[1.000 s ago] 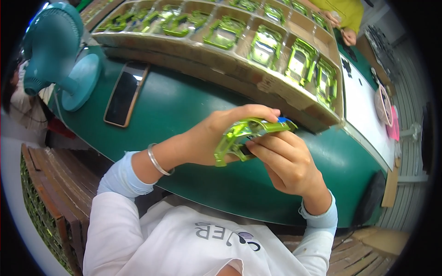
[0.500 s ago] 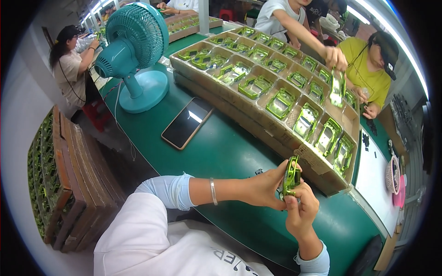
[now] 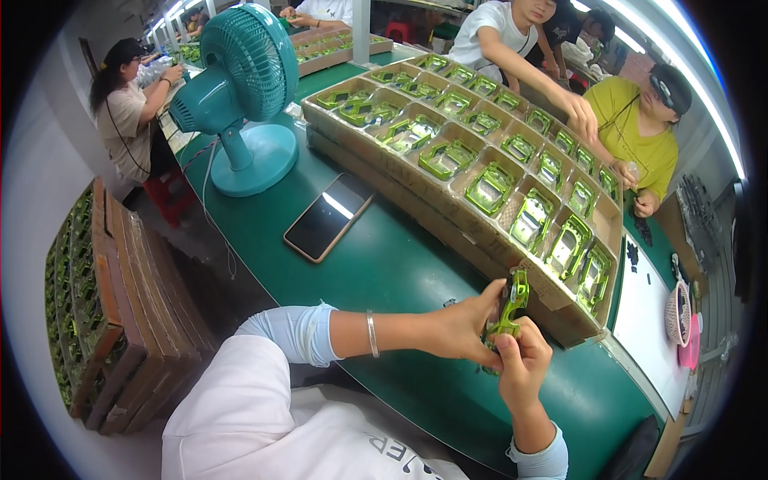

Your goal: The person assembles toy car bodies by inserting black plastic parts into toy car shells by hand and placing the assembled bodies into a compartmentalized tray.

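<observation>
Between my two hands is a shiny green plastic frame [image 3: 518,294], held on edge over the green table, close to the near side of a cardboard tray [image 3: 448,214]. My left hand [image 3: 466,326] grips it from the left, with thumb and fingers around its side. My right hand [image 3: 524,352] pinches its lower right part between thumb and fingers. Much of the frame's lower part is hidden by my fingers. Similar green frames [image 3: 490,189] lie one to a compartment in the divided tray, which rests on another layer of cardboard.
On the table [image 3: 320,288] stand a teal fan [image 3: 254,160] and a phone [image 3: 329,218]. Stacked trays [image 3: 136,320] rise at the left. Across the tray a co-worker's hand [image 3: 578,116] reaches over it. Baskets [image 3: 678,314] sit on a white board at the right.
The frame in my hands has turned and shows more of its side. The co-worker's hand has let go of a green frame, which now lies in the tray.
</observation>
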Demonstrator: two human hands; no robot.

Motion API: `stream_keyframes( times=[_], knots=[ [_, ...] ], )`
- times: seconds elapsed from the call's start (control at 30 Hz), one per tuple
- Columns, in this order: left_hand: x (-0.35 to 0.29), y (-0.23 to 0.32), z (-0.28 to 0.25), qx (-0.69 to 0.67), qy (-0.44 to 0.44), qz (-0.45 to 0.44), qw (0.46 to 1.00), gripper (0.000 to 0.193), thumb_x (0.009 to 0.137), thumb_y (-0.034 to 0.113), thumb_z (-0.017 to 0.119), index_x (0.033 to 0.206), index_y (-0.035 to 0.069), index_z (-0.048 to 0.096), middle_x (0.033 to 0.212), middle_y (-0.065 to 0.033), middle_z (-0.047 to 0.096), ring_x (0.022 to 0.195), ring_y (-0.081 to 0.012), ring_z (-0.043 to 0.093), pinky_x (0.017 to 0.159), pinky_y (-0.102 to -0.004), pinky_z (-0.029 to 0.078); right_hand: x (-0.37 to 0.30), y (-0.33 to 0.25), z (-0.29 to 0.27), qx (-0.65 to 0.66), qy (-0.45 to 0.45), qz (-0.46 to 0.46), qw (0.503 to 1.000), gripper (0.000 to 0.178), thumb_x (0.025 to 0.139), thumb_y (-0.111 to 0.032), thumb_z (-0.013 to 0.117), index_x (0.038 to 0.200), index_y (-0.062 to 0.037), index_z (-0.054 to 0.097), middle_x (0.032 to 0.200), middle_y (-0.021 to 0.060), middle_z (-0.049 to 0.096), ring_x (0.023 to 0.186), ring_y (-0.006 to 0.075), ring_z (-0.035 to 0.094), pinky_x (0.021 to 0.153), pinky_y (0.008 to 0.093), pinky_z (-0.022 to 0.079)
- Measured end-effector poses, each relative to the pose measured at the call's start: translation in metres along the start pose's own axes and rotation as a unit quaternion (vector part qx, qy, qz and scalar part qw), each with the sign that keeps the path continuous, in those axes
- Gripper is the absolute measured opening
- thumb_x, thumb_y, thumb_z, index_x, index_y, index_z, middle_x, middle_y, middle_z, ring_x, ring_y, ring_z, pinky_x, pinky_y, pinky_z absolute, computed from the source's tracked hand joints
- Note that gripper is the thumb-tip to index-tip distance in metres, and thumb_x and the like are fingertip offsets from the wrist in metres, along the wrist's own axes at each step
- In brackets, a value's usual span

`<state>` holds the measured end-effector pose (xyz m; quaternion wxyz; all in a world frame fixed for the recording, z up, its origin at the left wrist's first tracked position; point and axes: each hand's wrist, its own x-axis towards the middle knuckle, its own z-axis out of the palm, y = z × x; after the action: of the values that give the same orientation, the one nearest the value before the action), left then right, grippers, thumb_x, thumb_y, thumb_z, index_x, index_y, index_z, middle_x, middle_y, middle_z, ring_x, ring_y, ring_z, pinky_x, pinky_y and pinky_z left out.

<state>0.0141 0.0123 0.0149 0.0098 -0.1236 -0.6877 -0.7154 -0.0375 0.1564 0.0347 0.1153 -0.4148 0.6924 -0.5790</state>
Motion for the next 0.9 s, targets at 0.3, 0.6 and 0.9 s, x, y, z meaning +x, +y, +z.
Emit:
stream_keyframes(
  times=[0.3, 0.6, 0.9],
  knots=[
    [-0.002, 0.001, -0.001, 0.066, 0.021, 0.02, 0.997, 0.094, 0.061, 0.016, 0.074, 0.127, 0.0, 0.009, 0.084, -0.014, 0.055, 0.076, -0.0201, 0.055, 0.067, -0.031, 0.046, -0.004, 0.007, -0.004, 0.047, -0.025, 0.03, 0.998, 0.027, 0.081, -0.022, 0.056, 0.074, 0.0037, 0.056, 0.073, 0.0044, 0.054, 0.063, 0.0093, 0.047, 0.057, 0.0209, 0.037],
    [0.0, 0.001, -0.009, 0.143, 0.144, 0.022, 0.979, 0.089, 0.062, 0.031, 0.071, 0.126, -0.002, 0.019, 0.092, -0.0181, 0.055, 0.076, -0.0244, 0.059, 0.065, -0.0302, 0.049, 0.009, 0.024, 0.001, 0.434, -0.017, 0.206, 0.877, 0.025, 0.084, -0.019, 0.051, 0.094, 0.0028, 0.056, 0.09, 0.0094, 0.058, 0.077, 0.0145, 0.055, 0.07, 0.0265, 0.044],
    [0.003, 0.004, -0.006, 0.203, 0.164, 0.046, 0.964, 0.073, 0.062, 0.028, 0.071, 0.118, -0.001, 0.034, 0.098, -0.0168, 0.054, 0.087, -0.0271, 0.056, 0.075, -0.0335, 0.045, 0.006, 0.025, 0.001, 0.516, -0.039, 0.209, 0.83, 0.034, 0.087, -0.028, 0.046, 0.105, 0.0012, 0.049, 0.102, 0.0096, 0.055, 0.091, 0.0169, 0.053, 0.082, 0.0314, 0.04]
  ],
)
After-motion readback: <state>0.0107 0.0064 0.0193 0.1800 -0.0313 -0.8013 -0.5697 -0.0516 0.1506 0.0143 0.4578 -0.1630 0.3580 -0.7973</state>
